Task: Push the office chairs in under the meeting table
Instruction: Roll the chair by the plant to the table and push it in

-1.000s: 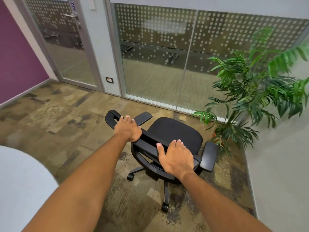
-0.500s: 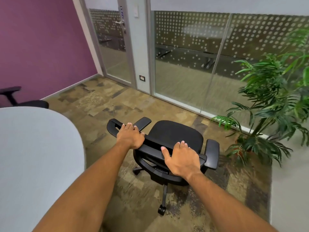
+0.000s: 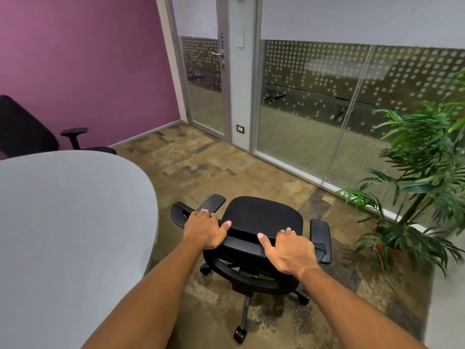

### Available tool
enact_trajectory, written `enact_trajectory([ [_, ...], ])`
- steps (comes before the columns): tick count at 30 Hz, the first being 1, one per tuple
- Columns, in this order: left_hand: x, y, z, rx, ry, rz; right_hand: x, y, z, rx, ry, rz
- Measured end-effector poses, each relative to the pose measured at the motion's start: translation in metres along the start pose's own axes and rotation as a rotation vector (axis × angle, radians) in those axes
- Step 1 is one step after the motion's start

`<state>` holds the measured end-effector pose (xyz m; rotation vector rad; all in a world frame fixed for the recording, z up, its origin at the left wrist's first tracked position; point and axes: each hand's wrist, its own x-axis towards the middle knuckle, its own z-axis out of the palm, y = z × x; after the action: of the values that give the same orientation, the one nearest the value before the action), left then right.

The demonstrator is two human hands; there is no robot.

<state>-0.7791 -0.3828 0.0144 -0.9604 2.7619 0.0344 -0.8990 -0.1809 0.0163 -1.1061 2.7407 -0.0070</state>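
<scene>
A black office chair (image 3: 264,217) on castors stands on the carpet just right of the rounded end of the grey meeting table (image 3: 63,235). Its seat faces away from me, towards the glass wall. My left hand (image 3: 205,229) grips the top of the backrest on its left side. My right hand (image 3: 289,250) grips the same top edge on the right side. The chair's left armrest lies close to the table's edge without touching it. A second black chair (image 3: 25,127) stands behind the table at the far left, partly hidden by the tabletop.
A potted palm (image 3: 422,177) stands at the right, near the chair's right armrest. A glass partition (image 3: 327,102) and a glass door (image 3: 203,84) close the far side. The purple wall (image 3: 88,59) runs along the left. Patterned carpet (image 3: 201,162) lies between chair and glass.
The chair has turned and rolled left toward the table's end, away from the plant. My view has swung left, so more of the table and the second chair show. Both hands keep their hold.
</scene>
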Motion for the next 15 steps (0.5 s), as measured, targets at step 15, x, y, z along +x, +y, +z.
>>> enact_trajectory([
  [15,-0.158,-0.028,0.033,0.002,0.138,-0.037,-0.106,-0.019,0.027,-0.040,0.054,-0.185],
])
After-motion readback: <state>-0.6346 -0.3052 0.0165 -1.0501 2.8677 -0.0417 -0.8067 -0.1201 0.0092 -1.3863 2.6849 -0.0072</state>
